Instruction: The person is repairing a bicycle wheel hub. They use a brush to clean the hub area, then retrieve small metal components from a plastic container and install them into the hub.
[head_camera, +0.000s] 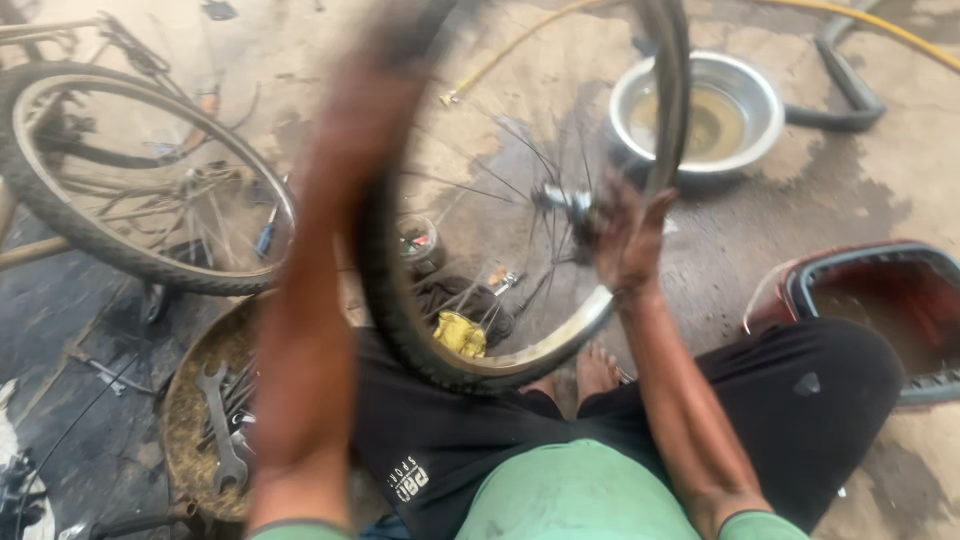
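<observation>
I am holding a bicycle wheel (590, 312) upright in front of me, with a black tyre on its left side and a bare metal rim at the lower right. My left hand (385, 75) is raised and blurred, gripping the tyre at the upper left. Against the hub (562, 200) and spokes rests my right hand (628, 238), fingers spread. My legs in black shorts are folded under the wheel, and a bare foot (596, 370) shows below the rim.
A second bicycle with its wheel (130, 170) lies at the left. A round tray (195, 400) holds spanners by my left knee. A metal bowl of murky water (700, 110), a yellow hose (520, 45), a black inner tube (850, 95) and a dark tub (880, 300) sit around.
</observation>
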